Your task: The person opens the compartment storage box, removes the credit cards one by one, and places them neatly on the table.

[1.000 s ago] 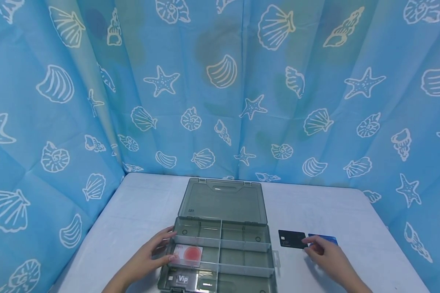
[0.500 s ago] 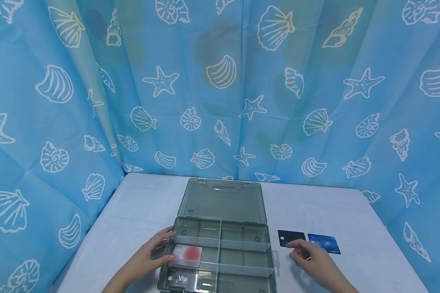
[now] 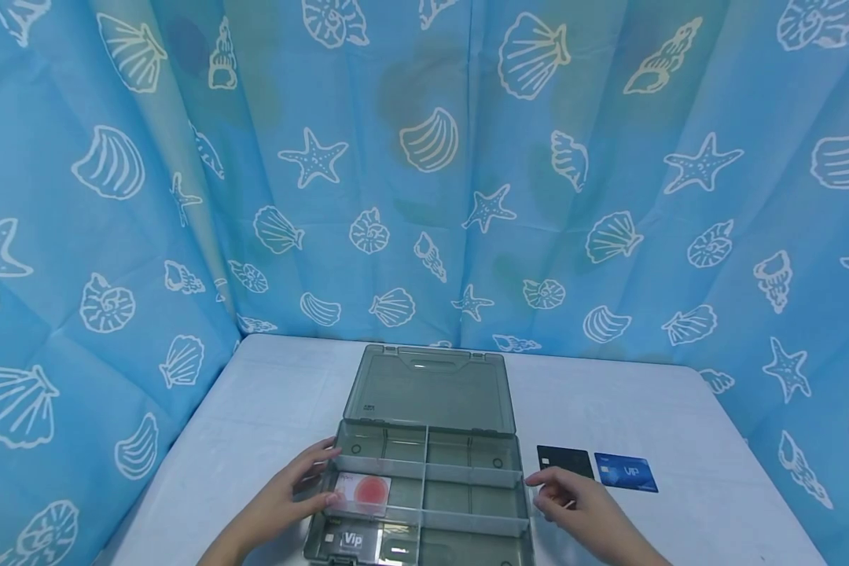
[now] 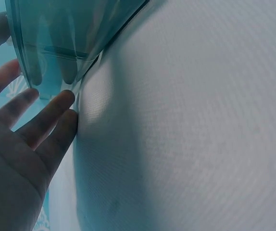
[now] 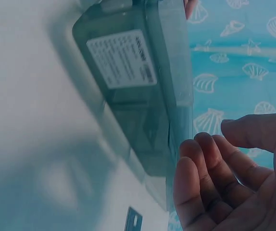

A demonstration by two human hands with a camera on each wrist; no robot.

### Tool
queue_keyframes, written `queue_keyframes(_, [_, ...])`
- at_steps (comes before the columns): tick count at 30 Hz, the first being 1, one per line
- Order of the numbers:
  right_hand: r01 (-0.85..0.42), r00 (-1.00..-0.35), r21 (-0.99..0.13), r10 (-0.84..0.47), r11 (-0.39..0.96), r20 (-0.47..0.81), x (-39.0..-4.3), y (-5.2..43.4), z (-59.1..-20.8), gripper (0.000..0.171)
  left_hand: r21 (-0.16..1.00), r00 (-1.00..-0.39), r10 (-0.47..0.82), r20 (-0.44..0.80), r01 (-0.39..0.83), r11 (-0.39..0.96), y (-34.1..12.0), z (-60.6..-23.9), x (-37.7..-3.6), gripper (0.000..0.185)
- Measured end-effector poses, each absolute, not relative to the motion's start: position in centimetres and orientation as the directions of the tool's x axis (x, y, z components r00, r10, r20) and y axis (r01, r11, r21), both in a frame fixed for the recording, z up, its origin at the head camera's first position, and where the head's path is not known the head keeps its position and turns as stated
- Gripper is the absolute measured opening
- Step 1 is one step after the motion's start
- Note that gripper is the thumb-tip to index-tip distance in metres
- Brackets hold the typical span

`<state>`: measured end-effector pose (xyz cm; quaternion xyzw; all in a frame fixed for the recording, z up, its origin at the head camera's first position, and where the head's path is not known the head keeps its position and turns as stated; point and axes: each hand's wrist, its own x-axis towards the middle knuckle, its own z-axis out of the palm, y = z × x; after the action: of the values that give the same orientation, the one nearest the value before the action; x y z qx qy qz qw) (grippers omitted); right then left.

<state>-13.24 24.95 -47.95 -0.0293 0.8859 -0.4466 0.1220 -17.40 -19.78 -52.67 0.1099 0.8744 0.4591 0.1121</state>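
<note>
An open grey translucent compartment box (image 3: 467, 495) stands before me. My left hand (image 3: 290, 491) rests against its left wall, thumb at the rim; the left wrist view shows spread fingers (image 4: 46, 118) touching the wall. My right hand (image 3: 583, 507), holding nothing, is at the box's right edge with loosely bent fingers (image 5: 188, 178). Whether they touch the box, I cannot tell. A white card with a red circle (image 3: 371, 491) lies in the left middle compartment, and a dark Vip card (image 3: 354, 540) in the front left one. Behind the right hand lies a black card (image 3: 564, 456), partly covered, beside a blue VIP card (image 3: 626, 472).
The box's lid (image 3: 430, 389) lies folded back behind it. A white cloth covers the table (image 3: 283, 377). Blue curtains (image 3: 368, 189) with shell prints hang along the back and sides. A printed label (image 5: 122, 60) is stuck on the box's side.
My right hand has moved left from the blue and black cards to the box's right edge, uncovering the blue card. The left hand and the box have stayed in place.
</note>
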Motion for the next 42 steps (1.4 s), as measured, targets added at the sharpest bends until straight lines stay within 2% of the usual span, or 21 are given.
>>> queue_keyframes(7, [-0.042, -0.947, -0.825, -0.286, 0.563, -0.148, -13.2, 24.0, -47.7, 0.027, 0.828, -0.953, 0.289, -0.092, 0.088, 0.554, -19.7, -52.6, -17.4, 0.068])
queue_keyframes(21, [-0.091, -0.904, -0.849, -0.401, 0.52, -0.149, -14.1, 20.9, -46.8, 0.028, 0.826, -0.953, 0.285, -0.102, 0.078, 0.558, -19.7, -52.6, -17.5, 0.069])
queue_keyframes(33, [-0.183, -0.876, -0.853, -0.476, 0.488, -0.084, -15.3, 17.7, -46.8, 0.024, 0.823, -0.955, 0.267, -0.127, 0.049, 0.566, -19.6, -52.6, -17.5, 0.07])
queue_keyframes(42, [-0.221, -0.839, -0.854, -0.538, 0.472, -0.08, -16.3, 15.6, -46.8, 0.032, 0.825, -0.956, 0.262, -0.132, 0.041, 0.564, -19.6, -52.4, -17.4, 0.069])
